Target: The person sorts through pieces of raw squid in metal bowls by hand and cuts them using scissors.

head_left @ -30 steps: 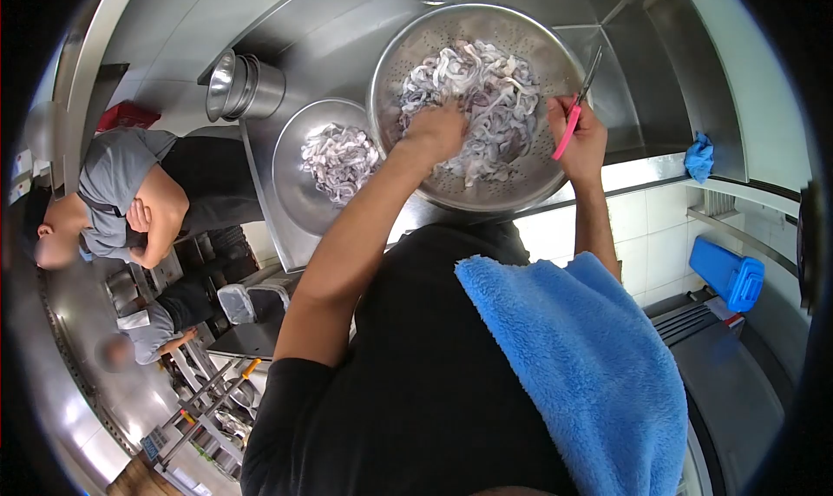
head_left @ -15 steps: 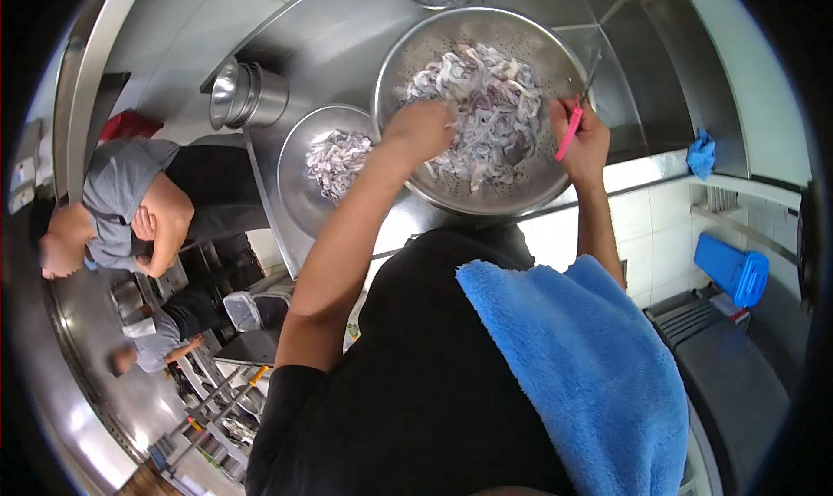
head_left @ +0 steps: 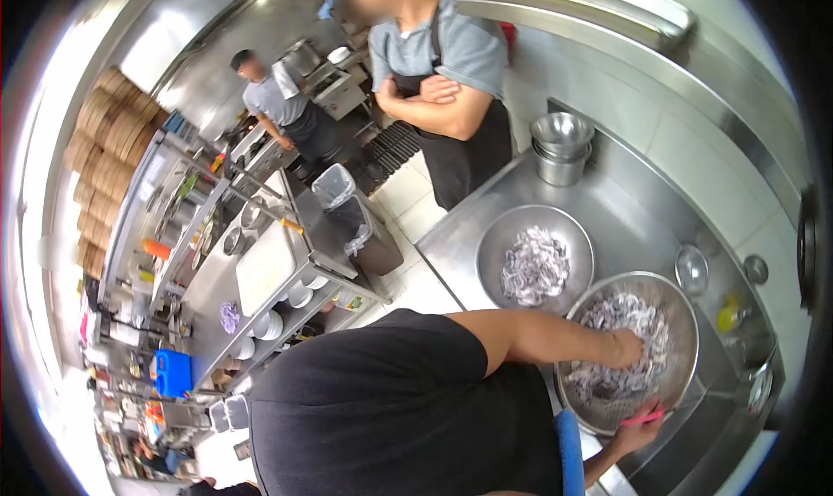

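Observation:
A large perforated steel colander (head_left: 687, 315) holds a heap of pale grey-white squid pieces (head_left: 638, 318). My left hand (head_left: 625, 348) reaches into the heap, its fingers curled closed on squid; the fingertips are hidden. At the colander's near right rim, my right hand (head_left: 640, 433) is closed around pink-handled scissors (head_left: 644, 419); their blades are hard to make out now. Left of the colander, a steel bowl (head_left: 492, 251) contains more squid pieces (head_left: 535, 266).
Stacked steel pots (head_left: 561, 153) and a small steel bowl (head_left: 691, 269) stand on the steel counter (head_left: 486, 197). Beyond it, a person with folded arms (head_left: 447, 79) stands near the counter's end. Another person (head_left: 278, 101) is farther back, past a bin (head_left: 373, 236) and shelving.
My view has swung left and tilted, bringing the kitchen behind into sight. My left hand stays in the colander, and my right hand still holds the scissors at its rim.

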Demonstrator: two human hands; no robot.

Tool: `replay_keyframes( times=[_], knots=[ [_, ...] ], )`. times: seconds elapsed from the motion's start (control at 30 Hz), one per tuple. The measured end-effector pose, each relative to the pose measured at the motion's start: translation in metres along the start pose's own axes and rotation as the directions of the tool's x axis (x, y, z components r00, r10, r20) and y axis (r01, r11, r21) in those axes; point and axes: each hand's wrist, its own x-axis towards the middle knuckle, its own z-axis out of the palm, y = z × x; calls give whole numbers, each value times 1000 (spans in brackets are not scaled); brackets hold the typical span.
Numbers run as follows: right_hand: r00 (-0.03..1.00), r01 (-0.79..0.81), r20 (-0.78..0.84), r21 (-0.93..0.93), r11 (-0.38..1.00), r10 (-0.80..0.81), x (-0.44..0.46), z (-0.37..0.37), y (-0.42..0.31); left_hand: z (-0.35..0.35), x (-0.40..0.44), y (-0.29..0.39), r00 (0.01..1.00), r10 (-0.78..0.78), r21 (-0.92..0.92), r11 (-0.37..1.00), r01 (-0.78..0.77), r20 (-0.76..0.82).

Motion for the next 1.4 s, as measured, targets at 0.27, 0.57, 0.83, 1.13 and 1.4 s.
replay_keyframes(
  times=[0.27, 0.57, 0.83, 1.13, 1.4],
  knots=[
    [984, -77, 173, 252, 965, 34, 7, 21, -1, -99, -70, -22, 962, -244, -335, 923, 192, -122],
    [752, -469, 624, 279, 838, 213, -28, 64, -79, -157, -124, -64, 928, -265, -469, 875, 117, -263],
    [434, -647, 901, 324, 690, -16, -63, 110, -153, -248, -193, -87, 795, -316, -387, 915, 112, -518],
    [129, -768, 970, 228, 599, -204, -98, 177, -204, -290, -262, -111, 659, -504, -493, 840, 225, -558],
    [-39, -820, 928, 183, 543, -371, -103, 190, -248, -293, -291, -135, 628, -460, -386, 884, 263, -628]
  ],
)
